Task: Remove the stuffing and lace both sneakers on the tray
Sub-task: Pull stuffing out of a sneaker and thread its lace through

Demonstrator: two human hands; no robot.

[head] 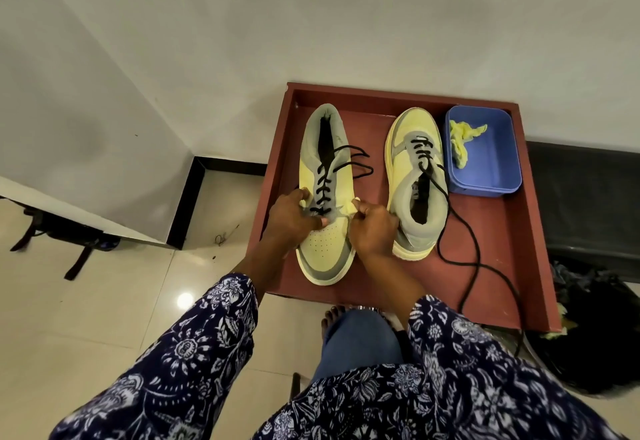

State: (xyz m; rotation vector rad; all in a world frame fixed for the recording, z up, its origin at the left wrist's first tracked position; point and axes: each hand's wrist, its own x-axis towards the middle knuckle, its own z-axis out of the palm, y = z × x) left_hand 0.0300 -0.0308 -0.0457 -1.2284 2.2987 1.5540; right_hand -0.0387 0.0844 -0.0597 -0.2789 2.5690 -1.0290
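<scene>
The left hand (pixel 292 212) and right hand (pixel 372 228) cover the near sneaker's (pixel 325 193) lowest lacing; what the fingers pinch cannot be made out. The loose lace (pixel 485 266) runs past the tray's (pixel 540 231) front edge, its end hidden.

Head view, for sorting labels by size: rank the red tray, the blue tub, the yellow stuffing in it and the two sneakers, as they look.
1. red tray
2. left sneaker and right sneaker: alike, unranked
3. blue tub
4. yellow stuffing
</scene>
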